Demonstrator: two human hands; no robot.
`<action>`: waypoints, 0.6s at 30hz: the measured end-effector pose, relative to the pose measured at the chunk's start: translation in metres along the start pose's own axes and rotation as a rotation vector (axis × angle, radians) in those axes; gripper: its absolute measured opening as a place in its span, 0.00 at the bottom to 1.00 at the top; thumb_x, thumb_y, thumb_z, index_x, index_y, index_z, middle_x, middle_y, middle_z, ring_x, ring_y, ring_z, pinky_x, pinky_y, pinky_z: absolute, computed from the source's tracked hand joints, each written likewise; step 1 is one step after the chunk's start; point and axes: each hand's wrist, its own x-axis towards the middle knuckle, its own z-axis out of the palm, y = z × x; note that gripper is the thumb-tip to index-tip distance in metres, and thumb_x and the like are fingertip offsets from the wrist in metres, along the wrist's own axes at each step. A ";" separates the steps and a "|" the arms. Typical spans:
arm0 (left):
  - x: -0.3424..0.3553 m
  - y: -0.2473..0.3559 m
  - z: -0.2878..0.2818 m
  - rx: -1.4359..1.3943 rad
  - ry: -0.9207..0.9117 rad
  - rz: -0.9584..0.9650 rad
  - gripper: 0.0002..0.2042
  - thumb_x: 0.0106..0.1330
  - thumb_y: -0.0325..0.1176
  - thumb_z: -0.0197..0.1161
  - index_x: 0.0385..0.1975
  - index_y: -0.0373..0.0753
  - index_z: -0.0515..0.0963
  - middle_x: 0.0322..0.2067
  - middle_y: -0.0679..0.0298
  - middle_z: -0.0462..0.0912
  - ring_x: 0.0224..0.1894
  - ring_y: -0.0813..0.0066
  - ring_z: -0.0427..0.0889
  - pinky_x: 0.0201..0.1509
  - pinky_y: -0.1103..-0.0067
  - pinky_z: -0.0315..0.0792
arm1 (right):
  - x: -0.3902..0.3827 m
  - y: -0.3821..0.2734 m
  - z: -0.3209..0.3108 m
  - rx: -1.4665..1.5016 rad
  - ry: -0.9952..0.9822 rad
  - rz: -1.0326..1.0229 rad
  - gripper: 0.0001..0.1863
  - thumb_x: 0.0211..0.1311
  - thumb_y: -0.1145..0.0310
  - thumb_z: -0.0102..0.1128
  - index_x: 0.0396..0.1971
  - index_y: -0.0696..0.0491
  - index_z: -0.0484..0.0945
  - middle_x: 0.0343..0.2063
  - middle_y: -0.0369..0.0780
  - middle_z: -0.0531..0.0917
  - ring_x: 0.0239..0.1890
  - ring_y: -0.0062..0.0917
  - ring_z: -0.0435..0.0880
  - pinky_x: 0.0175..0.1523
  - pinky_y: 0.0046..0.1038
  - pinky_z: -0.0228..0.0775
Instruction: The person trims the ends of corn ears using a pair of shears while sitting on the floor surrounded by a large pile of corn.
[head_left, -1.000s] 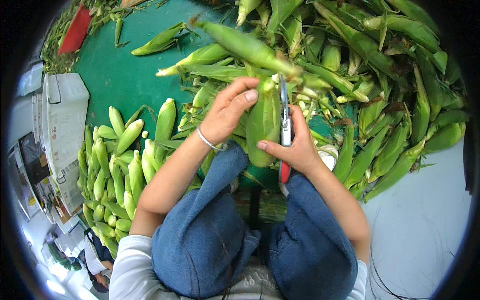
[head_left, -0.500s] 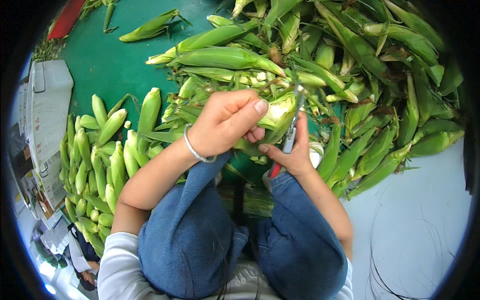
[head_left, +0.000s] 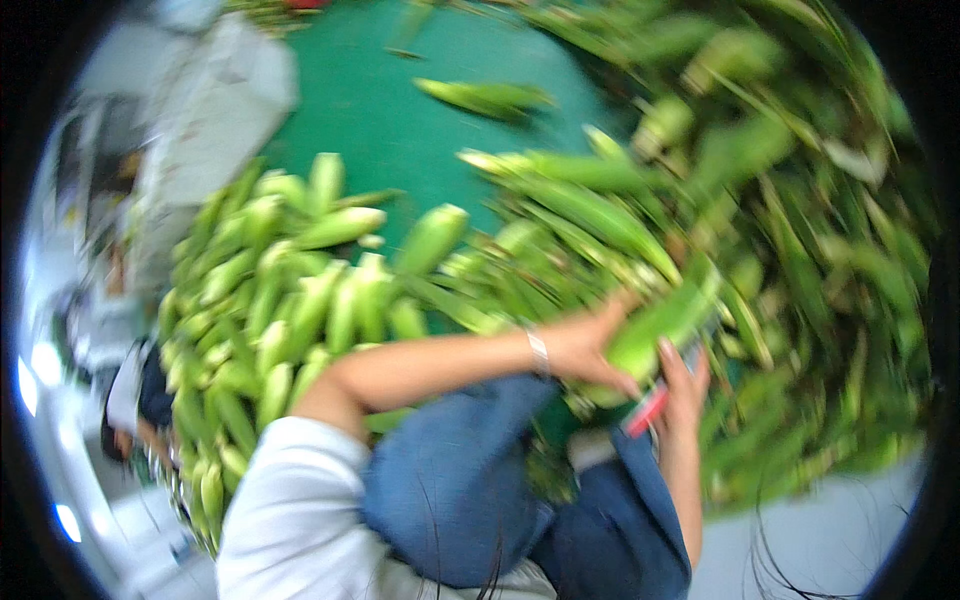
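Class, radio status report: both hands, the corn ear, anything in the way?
Left hand gripping corn ear. Right hand on red-handled tool, beside the ear. Ear in green husk. Other ears crowd just beyond; view blurred.

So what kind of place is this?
Probably an indoor corn-handling workspace: a pile of green ears on the left, a leafy heap on the right, and a broad green surface between them.
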 end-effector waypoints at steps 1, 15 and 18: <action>0.005 -0.022 0.022 -0.145 -0.030 0.016 0.55 0.44 0.53 0.71 0.63 0.30 0.42 0.63 0.40 0.47 0.66 0.52 0.49 0.67 0.69 0.49 | 0.006 0.001 -0.005 -0.138 -0.018 -0.086 0.29 0.52 0.76 0.61 0.55 0.56 0.62 0.43 0.42 0.75 0.46 0.29 0.75 0.51 0.31 0.69; -0.239 -0.082 -0.145 -0.721 1.190 -0.243 0.30 0.53 0.37 0.67 0.53 0.36 0.59 0.43 0.56 0.74 0.41 0.65 0.78 0.42 0.70 0.77 | -0.007 0.026 -0.005 -0.445 -0.245 0.067 0.23 0.51 0.80 0.62 0.47 0.56 0.64 0.37 0.40 0.77 0.37 0.24 0.79 0.41 0.22 0.71; -0.226 -0.080 -0.130 -0.248 1.075 -0.153 0.36 0.48 0.33 0.70 0.57 0.39 0.56 0.46 0.59 0.71 0.47 0.68 0.73 0.51 0.72 0.69 | 0.006 0.018 -0.006 -0.628 -0.221 -0.117 0.23 0.53 0.80 0.59 0.50 0.56 0.64 0.34 0.37 0.77 0.33 0.21 0.78 0.41 0.22 0.72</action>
